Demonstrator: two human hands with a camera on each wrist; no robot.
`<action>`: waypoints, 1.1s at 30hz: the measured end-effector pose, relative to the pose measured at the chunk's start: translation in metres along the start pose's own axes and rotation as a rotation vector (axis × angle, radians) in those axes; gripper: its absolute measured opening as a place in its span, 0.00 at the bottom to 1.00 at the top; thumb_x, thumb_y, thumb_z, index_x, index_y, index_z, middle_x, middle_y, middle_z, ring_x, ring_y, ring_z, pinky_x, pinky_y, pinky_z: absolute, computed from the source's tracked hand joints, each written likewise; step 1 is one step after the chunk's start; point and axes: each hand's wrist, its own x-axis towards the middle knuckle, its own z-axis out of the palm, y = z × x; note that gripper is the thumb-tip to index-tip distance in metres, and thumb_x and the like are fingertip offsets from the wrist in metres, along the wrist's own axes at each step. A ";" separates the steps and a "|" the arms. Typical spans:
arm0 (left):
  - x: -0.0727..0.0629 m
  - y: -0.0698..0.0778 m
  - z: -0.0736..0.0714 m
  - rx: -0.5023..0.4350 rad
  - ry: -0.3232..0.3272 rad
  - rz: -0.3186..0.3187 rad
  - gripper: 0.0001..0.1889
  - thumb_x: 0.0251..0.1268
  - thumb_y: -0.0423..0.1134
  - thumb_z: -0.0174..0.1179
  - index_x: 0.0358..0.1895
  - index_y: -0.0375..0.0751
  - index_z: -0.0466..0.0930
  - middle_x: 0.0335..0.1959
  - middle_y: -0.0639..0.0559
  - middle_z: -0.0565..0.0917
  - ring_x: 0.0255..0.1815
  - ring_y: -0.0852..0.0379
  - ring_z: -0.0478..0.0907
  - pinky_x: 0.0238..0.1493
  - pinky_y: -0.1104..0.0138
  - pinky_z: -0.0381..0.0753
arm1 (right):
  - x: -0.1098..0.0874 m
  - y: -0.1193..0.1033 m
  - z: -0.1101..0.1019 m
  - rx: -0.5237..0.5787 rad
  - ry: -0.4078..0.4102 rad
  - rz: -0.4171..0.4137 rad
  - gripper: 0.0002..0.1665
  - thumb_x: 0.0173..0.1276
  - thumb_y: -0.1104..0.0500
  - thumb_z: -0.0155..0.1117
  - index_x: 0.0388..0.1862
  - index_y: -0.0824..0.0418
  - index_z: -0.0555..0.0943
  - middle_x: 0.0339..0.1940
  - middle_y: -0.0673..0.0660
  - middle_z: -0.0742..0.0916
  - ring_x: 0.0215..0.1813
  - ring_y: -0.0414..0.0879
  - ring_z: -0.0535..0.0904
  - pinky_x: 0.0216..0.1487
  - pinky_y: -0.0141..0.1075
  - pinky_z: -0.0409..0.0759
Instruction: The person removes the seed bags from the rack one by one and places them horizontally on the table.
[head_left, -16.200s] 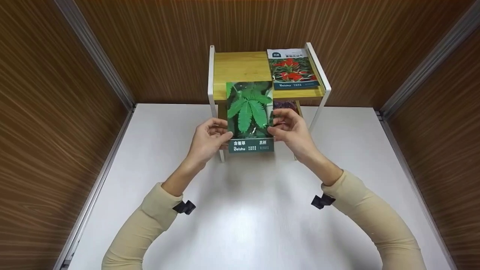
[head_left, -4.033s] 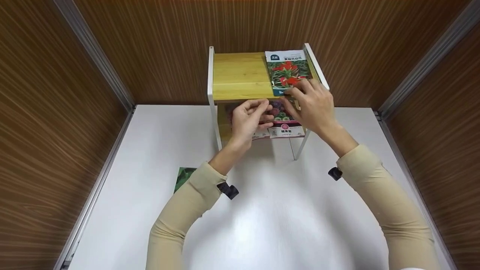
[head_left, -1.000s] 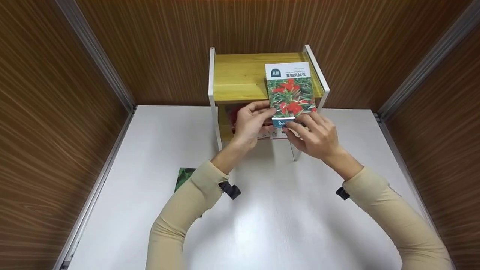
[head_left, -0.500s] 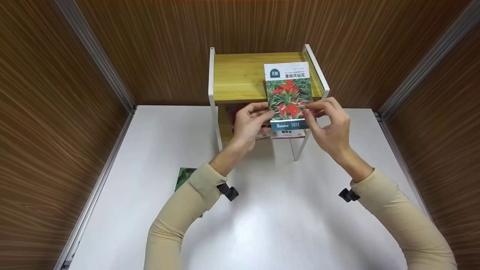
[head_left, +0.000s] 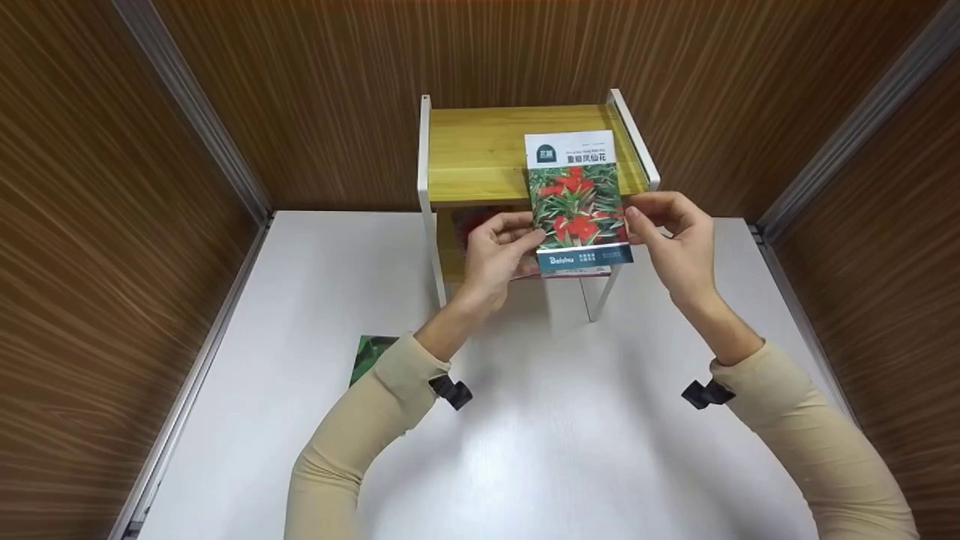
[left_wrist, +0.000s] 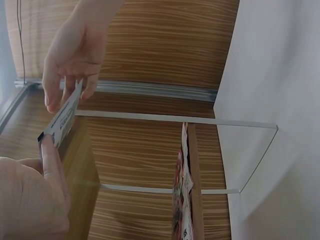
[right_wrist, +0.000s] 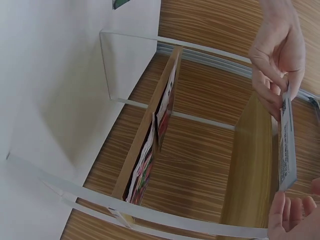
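A seed packet [head_left: 574, 199] with red flowers and a blue bottom band is raised at the front of the small shelf's top board. At its lower left edge, my left hand [head_left: 491, 259] pinches it, thumb in front. By the right edge is my right hand [head_left: 679, 244], with bent fingers at the edge and the thumb just off the printed face. Seen edge-on in the right wrist view, the packet [right_wrist: 287, 145] spans from one hand to the other. More packets [right_wrist: 142, 170] lie on the lower board, mostly hidden from the head view.
The shelf has a yellow wooden top board [head_left: 480, 150] and white metal side frames [head_left: 424, 150]. On the white table [head_left: 315, 285], a green packet [head_left: 369, 356] lies partly under the left sleeve. Wood-grain walls [head_left: 360, 52] stand around the table.
The red-flower packet has come off the top board, where it lay four seconds ago. The right hand has moved from its bottom band to its right edge. The green packet, earlier held, lies on the table.
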 end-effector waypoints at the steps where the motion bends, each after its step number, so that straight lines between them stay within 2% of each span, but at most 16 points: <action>1: 0.000 -0.001 -0.001 -0.002 -0.001 0.005 0.14 0.68 0.29 0.69 0.55 0.36 0.84 0.38 0.51 0.86 0.35 0.60 0.85 0.28 0.70 0.90 | 0.000 0.000 -0.001 0.024 -0.007 0.027 0.15 0.75 0.61 0.69 0.55 0.68 0.84 0.44 0.45 0.89 0.41 0.42 0.83 0.41 0.25 0.89; 10: -0.005 -0.006 -0.008 0.023 -0.017 0.057 0.14 0.69 0.30 0.69 0.56 0.35 0.84 0.38 0.50 0.87 0.33 0.59 0.84 0.24 0.72 0.85 | 0.001 0.001 -0.009 0.217 -0.085 0.232 0.18 0.73 0.60 0.71 0.58 0.67 0.82 0.42 0.53 0.84 0.38 0.42 0.84 0.39 0.32 0.92; 19: -0.009 -0.010 -0.014 0.032 -0.046 0.076 0.14 0.69 0.29 0.68 0.56 0.34 0.83 0.39 0.51 0.87 0.31 0.60 0.83 0.22 0.73 0.82 | 0.002 0.001 -0.014 0.318 -0.176 0.425 0.22 0.72 0.57 0.73 0.61 0.63 0.80 0.45 0.55 0.82 0.41 0.43 0.83 0.41 0.31 0.92; 24: -0.011 -0.014 -0.015 0.029 -0.069 0.077 0.14 0.69 0.28 0.68 0.56 0.34 0.83 0.38 0.51 0.87 0.30 0.61 0.83 0.22 0.73 0.82 | 0.002 0.000 -0.013 0.313 -0.209 0.476 0.20 0.72 0.59 0.72 0.60 0.59 0.81 0.44 0.52 0.82 0.44 0.43 0.82 0.41 0.31 0.91; 29: -0.013 -0.019 -0.018 0.054 -0.087 0.085 0.14 0.69 0.29 0.68 0.56 0.34 0.83 0.40 0.48 0.89 0.29 0.61 0.84 0.23 0.73 0.82 | 0.001 0.000 -0.014 0.333 -0.224 0.497 0.20 0.73 0.64 0.70 0.62 0.60 0.79 0.42 0.50 0.83 0.48 0.43 0.82 0.41 0.31 0.91; 33: -0.014 -0.022 -0.019 0.066 -0.098 0.092 0.14 0.69 0.29 0.68 0.55 0.35 0.84 0.41 0.47 0.90 0.30 0.61 0.85 0.24 0.72 0.84 | -0.001 0.002 -0.014 0.325 -0.239 0.513 0.21 0.73 0.64 0.70 0.63 0.58 0.78 0.44 0.49 0.82 0.52 0.44 0.79 0.43 0.31 0.90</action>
